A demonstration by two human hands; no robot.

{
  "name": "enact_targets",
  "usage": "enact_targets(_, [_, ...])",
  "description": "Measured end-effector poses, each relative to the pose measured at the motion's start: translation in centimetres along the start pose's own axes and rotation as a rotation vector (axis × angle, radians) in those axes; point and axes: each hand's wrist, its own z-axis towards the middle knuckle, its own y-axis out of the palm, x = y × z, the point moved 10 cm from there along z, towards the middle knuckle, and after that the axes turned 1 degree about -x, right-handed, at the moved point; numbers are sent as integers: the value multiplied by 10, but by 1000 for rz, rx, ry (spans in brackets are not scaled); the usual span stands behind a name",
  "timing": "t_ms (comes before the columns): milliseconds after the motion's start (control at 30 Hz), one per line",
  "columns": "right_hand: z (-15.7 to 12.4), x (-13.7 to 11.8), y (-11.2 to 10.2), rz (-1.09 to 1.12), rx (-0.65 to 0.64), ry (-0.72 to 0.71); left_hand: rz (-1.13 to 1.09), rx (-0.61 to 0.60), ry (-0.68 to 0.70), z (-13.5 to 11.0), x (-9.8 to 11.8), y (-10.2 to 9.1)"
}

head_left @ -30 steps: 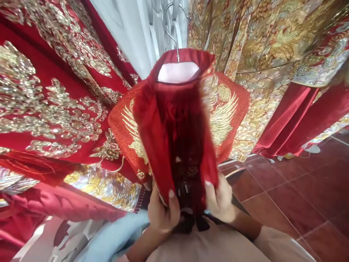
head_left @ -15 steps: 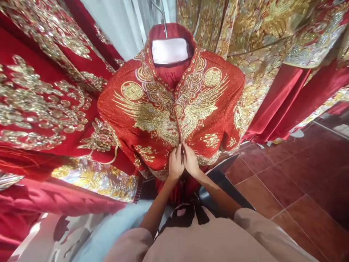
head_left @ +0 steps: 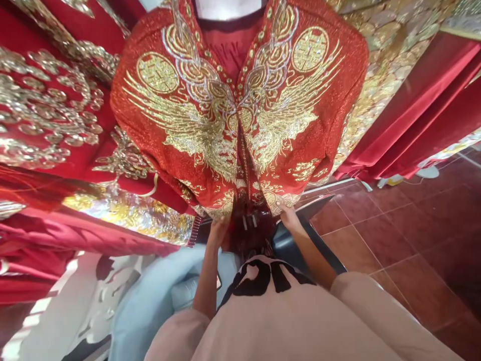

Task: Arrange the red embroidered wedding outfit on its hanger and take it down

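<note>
A red embroidered jacket (head_left: 146, 120) with gold wing patterns and round emblems hangs in front of me. Its front is parted in a narrow upside-down V from mid-chest to hem. At the lower left front corner, my left hand (head_left: 218, 229) is closed on the hem, its fingertips somewhat blurred. My right hand (head_left: 288, 216) pinches the hem of the opposite front panel, thumb on the outer face. Between the two panels a dark red lining or cloth (head_left: 244, 235) shows.
Red garments with beaded gold trim (head_left: 56, 110) crowd the left side. Gold patterned cloth (head_left: 379, 65) and red drapes (head_left: 409, 110) hang at right. A pale blue padded seat or cloth (head_left: 150, 301) lies below left, a black surface (head_left: 311, 235) near my right arm, over red floor tiles (head_left: 368, 240).
My hands have gone from together at the jacket's front closing to apart at its lower corners. The front now gapes below the chest. The view has come closer and tilted down.
</note>
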Motion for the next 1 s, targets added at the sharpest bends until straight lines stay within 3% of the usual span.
enact_targets(200, [-48, 18, 29, -19, -152, 243, -46, -127, -94, -34, -15, 46])
enact_targets(467, [-74, 31, 53, 28, -53, 243, -77, -151, -91, -67, -27, 90])
enact_targets(733, [-86, 18, 66, 153, 49, 193, -169, -73, -25, -69, -22, 102])
enact_targets(1000, [-79, 8, 71, 142, 70, 134, -174, -80, 5, -63, -20, 104])
